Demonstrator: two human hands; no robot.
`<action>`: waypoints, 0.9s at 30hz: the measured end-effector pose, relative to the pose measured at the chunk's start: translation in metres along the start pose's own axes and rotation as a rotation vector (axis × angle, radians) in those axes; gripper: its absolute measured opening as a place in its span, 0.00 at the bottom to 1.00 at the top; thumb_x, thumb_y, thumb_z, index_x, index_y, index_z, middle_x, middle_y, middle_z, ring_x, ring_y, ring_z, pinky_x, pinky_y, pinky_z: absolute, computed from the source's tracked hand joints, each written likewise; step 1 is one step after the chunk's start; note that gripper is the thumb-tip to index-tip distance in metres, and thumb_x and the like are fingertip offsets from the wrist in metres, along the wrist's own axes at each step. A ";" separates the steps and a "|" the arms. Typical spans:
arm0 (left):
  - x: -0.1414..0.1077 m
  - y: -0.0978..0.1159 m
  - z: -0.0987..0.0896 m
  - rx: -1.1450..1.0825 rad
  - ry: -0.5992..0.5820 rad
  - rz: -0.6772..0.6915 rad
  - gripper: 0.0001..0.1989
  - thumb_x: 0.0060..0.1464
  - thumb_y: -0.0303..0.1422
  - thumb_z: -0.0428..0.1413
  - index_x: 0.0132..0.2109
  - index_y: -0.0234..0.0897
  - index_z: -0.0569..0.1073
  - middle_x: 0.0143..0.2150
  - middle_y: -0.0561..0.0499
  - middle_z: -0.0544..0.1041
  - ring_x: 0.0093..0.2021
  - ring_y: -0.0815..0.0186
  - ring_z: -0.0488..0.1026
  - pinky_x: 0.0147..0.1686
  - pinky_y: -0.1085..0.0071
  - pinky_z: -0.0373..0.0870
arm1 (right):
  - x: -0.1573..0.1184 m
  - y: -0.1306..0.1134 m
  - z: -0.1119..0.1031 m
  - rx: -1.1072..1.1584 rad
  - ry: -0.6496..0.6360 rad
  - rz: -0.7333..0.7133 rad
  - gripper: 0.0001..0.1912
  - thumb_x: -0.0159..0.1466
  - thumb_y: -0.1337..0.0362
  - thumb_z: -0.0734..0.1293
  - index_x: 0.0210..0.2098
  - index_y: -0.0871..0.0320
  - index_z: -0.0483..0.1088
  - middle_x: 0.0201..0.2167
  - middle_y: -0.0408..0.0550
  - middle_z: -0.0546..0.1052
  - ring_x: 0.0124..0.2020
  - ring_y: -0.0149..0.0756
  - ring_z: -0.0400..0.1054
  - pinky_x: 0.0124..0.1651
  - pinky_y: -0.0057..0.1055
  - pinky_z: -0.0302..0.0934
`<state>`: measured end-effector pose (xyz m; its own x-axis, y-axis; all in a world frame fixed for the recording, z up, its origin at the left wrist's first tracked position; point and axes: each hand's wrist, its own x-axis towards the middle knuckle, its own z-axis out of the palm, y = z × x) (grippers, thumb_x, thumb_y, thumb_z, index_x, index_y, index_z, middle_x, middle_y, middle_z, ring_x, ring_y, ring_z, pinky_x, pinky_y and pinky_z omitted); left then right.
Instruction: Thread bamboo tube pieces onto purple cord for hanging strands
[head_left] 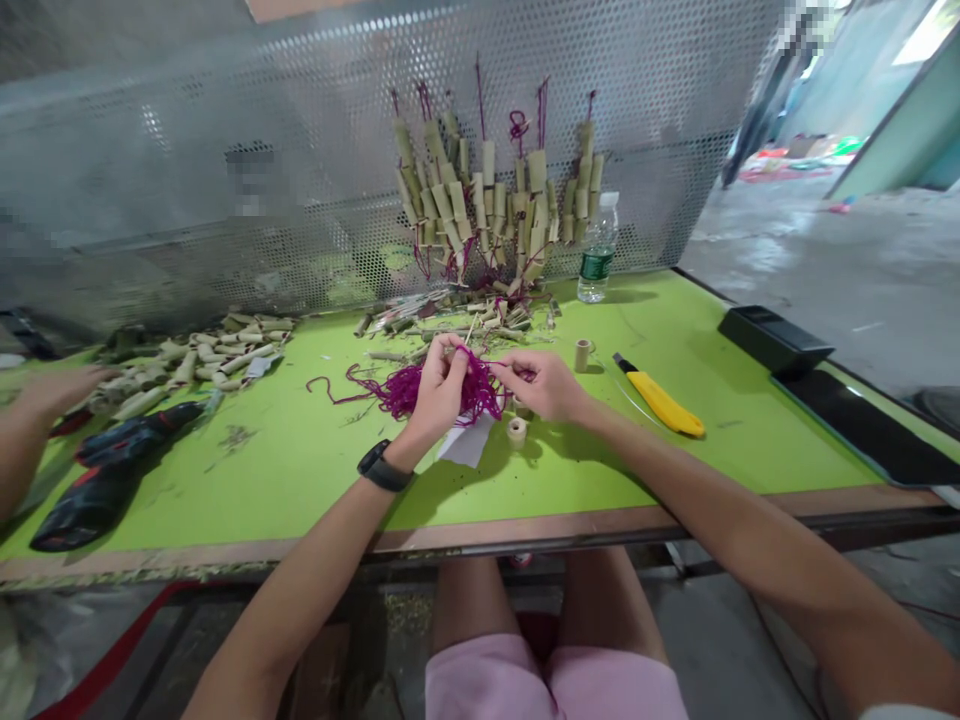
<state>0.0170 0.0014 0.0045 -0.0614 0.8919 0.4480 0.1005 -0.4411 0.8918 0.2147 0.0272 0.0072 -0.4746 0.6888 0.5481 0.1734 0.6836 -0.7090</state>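
Note:
A tangled bundle of purple yarn [401,391] lies on the green tabletop [600,470]. My left hand [442,380], with a black band at the wrist, is closed on the yarn, and a thin stick rises beside its fingertips. Just right of it, my right hand [544,385] pinches a strand of the same yarn between thumb and fingers. Below the hands are a white paper piece [465,442] and a short bamboo ring [517,432]. Another small bamboo tube [582,355] stands to the right of my right hand.
A yellow cutter [666,403], black box [776,338] and plastic bottle [597,255] are at right. Strung bamboo pieces [454,195] hang on the perforated metal panel [315,150]. At left lie a drill [112,475], a bamboo pile [195,365] and another person's hand [64,388].

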 end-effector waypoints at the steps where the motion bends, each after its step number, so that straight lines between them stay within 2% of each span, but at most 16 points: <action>1: 0.001 -0.002 -0.002 -0.017 -0.001 -0.023 0.15 0.72 0.49 0.59 0.48 0.44 0.69 0.30 0.57 0.62 0.26 0.68 0.58 0.26 0.73 0.59 | 0.001 -0.001 -0.001 0.001 0.001 -0.008 0.22 0.77 0.50 0.66 0.36 0.60 0.78 0.26 0.46 0.76 0.23 0.31 0.59 0.26 0.32 0.49; 5: 0.003 -0.006 -0.006 -0.081 -0.019 -0.078 0.12 0.72 0.47 0.58 0.48 0.44 0.72 0.29 0.57 0.61 0.25 0.68 0.55 0.24 0.73 0.54 | 0.001 -0.003 -0.003 0.026 0.012 -0.021 0.20 0.78 0.51 0.66 0.38 0.59 0.78 0.26 0.45 0.76 0.22 0.30 0.58 0.24 0.31 0.48; 10: 0.003 -0.005 -0.004 -0.094 -0.034 -0.050 0.11 0.71 0.45 0.59 0.45 0.43 0.74 0.34 0.54 0.69 0.27 0.68 0.59 0.27 0.73 0.59 | 0.000 0.000 -0.001 0.147 -0.002 0.034 0.15 0.76 0.50 0.70 0.46 0.56 0.72 0.22 0.37 0.68 0.19 0.29 0.53 0.21 0.30 0.44; 14: 0.004 -0.005 -0.004 -0.082 -0.042 -0.047 0.12 0.71 0.45 0.59 0.46 0.42 0.75 0.36 0.53 0.70 0.29 0.68 0.61 0.28 0.73 0.61 | -0.002 -0.002 -0.002 0.160 0.037 -0.014 0.15 0.73 0.52 0.73 0.42 0.53 0.67 0.21 0.33 0.63 0.20 0.28 0.53 0.23 0.29 0.45; 17: 0.004 -0.004 -0.004 -0.042 -0.039 -0.038 0.13 0.70 0.47 0.60 0.46 0.42 0.74 0.36 0.52 0.71 0.31 0.66 0.63 0.30 0.72 0.63 | -0.002 -0.005 -0.001 0.114 0.010 -0.069 0.13 0.72 0.54 0.73 0.41 0.56 0.71 0.21 0.34 0.62 0.21 0.28 0.51 0.25 0.31 0.43; 22: 0.002 0.000 -0.003 0.000 -0.051 0.019 0.16 0.69 0.51 0.60 0.46 0.44 0.75 0.37 0.50 0.71 0.36 0.63 0.68 0.33 0.70 0.67 | -0.003 -0.006 0.000 0.055 -0.009 -0.003 0.15 0.74 0.52 0.70 0.49 0.59 0.78 0.21 0.35 0.64 0.21 0.30 0.51 0.26 0.33 0.42; 27: 0.001 0.001 -0.003 0.031 -0.055 0.028 0.15 0.70 0.50 0.60 0.47 0.44 0.76 0.36 0.51 0.71 0.34 0.63 0.67 0.34 0.69 0.67 | -0.002 -0.005 -0.002 0.000 -0.012 -0.017 0.15 0.74 0.53 0.70 0.45 0.59 0.81 0.21 0.39 0.69 0.21 0.30 0.51 0.26 0.33 0.43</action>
<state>0.0144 0.0014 0.0054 -0.0031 0.8837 0.4680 0.1320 -0.4636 0.8762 0.2162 0.0234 0.0103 -0.4878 0.6743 0.5544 0.1653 0.6949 -0.6998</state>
